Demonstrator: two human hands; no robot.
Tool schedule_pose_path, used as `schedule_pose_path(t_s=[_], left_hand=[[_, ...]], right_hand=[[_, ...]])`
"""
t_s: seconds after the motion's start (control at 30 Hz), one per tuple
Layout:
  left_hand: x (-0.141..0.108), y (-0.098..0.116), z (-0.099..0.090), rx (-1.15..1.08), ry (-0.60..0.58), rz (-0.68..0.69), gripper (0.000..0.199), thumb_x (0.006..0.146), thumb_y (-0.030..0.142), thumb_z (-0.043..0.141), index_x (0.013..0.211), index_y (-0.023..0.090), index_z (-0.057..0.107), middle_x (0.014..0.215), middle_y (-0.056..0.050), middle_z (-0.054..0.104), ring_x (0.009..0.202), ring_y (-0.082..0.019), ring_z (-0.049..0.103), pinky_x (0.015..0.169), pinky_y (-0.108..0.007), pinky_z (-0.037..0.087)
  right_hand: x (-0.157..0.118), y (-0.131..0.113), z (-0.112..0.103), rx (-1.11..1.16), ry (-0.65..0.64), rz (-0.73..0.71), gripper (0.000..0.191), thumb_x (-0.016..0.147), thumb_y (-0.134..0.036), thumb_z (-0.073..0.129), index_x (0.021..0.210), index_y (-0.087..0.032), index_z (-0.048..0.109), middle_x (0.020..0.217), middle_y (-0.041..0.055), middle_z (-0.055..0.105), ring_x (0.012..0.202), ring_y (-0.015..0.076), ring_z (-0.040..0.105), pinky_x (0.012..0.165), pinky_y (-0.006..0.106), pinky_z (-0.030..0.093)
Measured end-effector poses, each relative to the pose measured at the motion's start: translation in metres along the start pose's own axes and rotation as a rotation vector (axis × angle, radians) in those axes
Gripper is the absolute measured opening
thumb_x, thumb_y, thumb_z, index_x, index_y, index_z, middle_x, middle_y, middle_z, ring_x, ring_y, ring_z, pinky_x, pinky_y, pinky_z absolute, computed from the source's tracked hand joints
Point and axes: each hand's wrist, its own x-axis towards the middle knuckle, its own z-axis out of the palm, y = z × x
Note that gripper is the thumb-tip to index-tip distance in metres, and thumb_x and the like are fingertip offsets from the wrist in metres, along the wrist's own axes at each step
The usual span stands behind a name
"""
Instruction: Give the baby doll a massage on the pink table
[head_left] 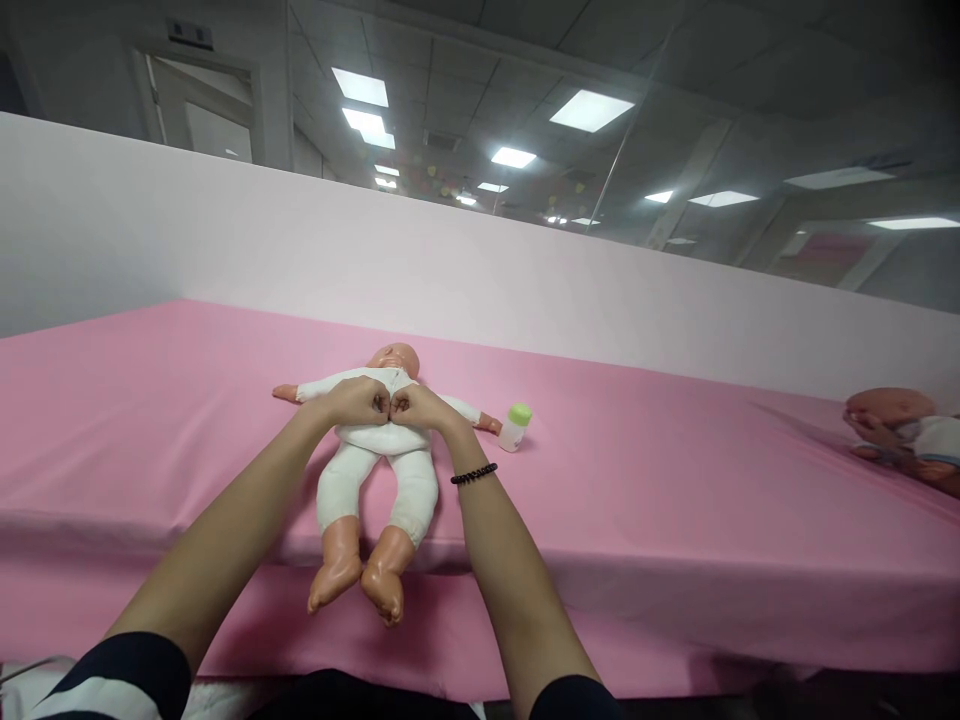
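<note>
A baby doll [379,438] in a white suit lies on its back on the pink-covered table [645,480], its head away from me and its feet at the front edge. My left hand [361,402] and my right hand [417,407] meet over the doll's chest. The fingers of both are curled closed at the front of the suit; what they pinch, if anything, is too small to make out. A small bottle [514,428] with a green cap stands beside the doll's hand on the right.
At the far right edge lies a second doll [892,408], partly cut off by the frame. A low white wall [480,280] runs behind the table, with glass above it.
</note>
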Motion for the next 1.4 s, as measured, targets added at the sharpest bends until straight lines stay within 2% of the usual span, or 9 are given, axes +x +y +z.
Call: schedule_pose_path(t_s=[0.07,0.23,0.43,0.57,0.63,0.83,1.0,1.23,1.4], left_hand=[[0.001,0.0,0.001,0.02,0.008,-0.002,0.007,0.071,0.029,0.059,0.069,0.025,0.065,0.069,0.002,0.065,0.064,-0.019,0.058,0.057,-0.032,0.038],[0.003,0.001,0.004,0.071,0.165,0.002,0.008,0.075,0.031,0.061,0.078,0.025,0.066,0.083,0.0,0.07,0.077,-0.023,0.064,0.063,-0.033,0.04],[0.007,-0.003,0.011,0.05,0.084,-0.061,0.01,0.078,0.028,0.059,0.07,0.025,0.065,0.072,0.0,0.068,0.069,-0.022,0.063,0.06,-0.034,0.039],[0.009,-0.003,0.013,0.059,0.316,-0.076,0.012,0.082,0.033,0.06,0.081,0.024,0.068,0.091,-0.003,0.072,0.085,-0.025,0.066,0.069,-0.035,0.044],[0.011,-0.005,0.015,0.083,0.385,-0.102,0.015,0.084,0.034,0.058,0.086,0.022,0.069,0.1,-0.005,0.072,0.092,-0.026,0.067,0.073,-0.036,0.046],[0.013,-0.009,0.021,0.111,0.263,-0.133,0.014,0.084,0.027,0.056,0.08,0.023,0.068,0.088,-0.004,0.073,0.086,-0.027,0.067,0.071,-0.036,0.046],[0.013,-0.004,0.019,0.114,0.392,-0.115,0.017,0.087,0.028,0.053,0.089,0.021,0.069,0.104,-0.007,0.072,0.096,-0.027,0.067,0.081,-0.037,0.05],[0.015,-0.002,0.021,0.075,0.374,-0.213,0.016,0.086,0.026,0.056,0.084,0.02,0.071,0.097,-0.009,0.07,0.091,-0.028,0.067,0.081,-0.038,0.051],[0.022,-0.018,0.026,0.053,0.554,-0.208,0.021,0.09,0.029,0.053,0.098,0.018,0.069,0.103,-0.011,0.068,0.095,-0.028,0.066,0.085,-0.038,0.051]], right_hand=[[0.002,0.0,0.003,-0.028,0.005,0.003,0.016,0.071,-0.009,0.065,0.059,-0.017,0.059,0.062,-0.0031,0.061,0.065,0.0123,0.054,0.06,0.024,0.039],[0.008,0.005,0.008,-0.084,0.22,0.032,0.013,0.076,-0.013,0.066,0.066,-0.019,0.06,0.07,-0.0006,0.068,0.07,0.0151,0.061,0.063,0.025,0.041],[0.015,0.011,0.015,-0.164,0.167,0.038,0.023,0.077,-0.01,0.064,0.059,-0.02,0.055,0.066,-0.0007,0.065,0.066,0.0151,0.059,0.058,0.026,0.038],[0.016,0.009,0.016,-0.175,0.309,0.002,0.012,0.082,-0.013,0.066,0.072,-0.02,0.063,0.078,0.0025,0.071,0.076,0.0181,0.064,0.066,0.028,0.043],[0.017,0.01,0.017,-0.194,0.353,-0.003,0.008,0.085,-0.014,0.065,0.078,-0.019,0.065,0.087,0.0051,0.073,0.083,0.0197,0.066,0.072,0.029,0.045],[0.023,0.017,0.022,-0.158,0.287,0.048,0.016,0.085,-0.014,0.067,0.07,-0.019,0.064,0.079,0.0051,0.073,0.079,0.0205,0.068,0.07,0.029,0.046],[0.027,0.024,0.023,-0.132,0.475,0.085,0.012,0.089,-0.012,0.062,0.08,-0.018,0.068,0.088,0.0069,0.075,0.084,0.0208,0.069,0.078,0.03,0.049],[0.028,0.027,0.029,-0.159,0.448,0.108,0.016,0.091,-0.01,0.057,0.081,-0.017,0.067,0.088,0.0088,0.074,0.086,0.0222,0.068,0.083,0.031,0.049],[0.031,0.025,0.029,-0.171,0.582,0.105,0.015,0.094,-0.011,0.054,0.094,-0.016,0.068,0.101,0.011,0.073,0.097,0.0224,0.066,0.089,0.032,0.048]])
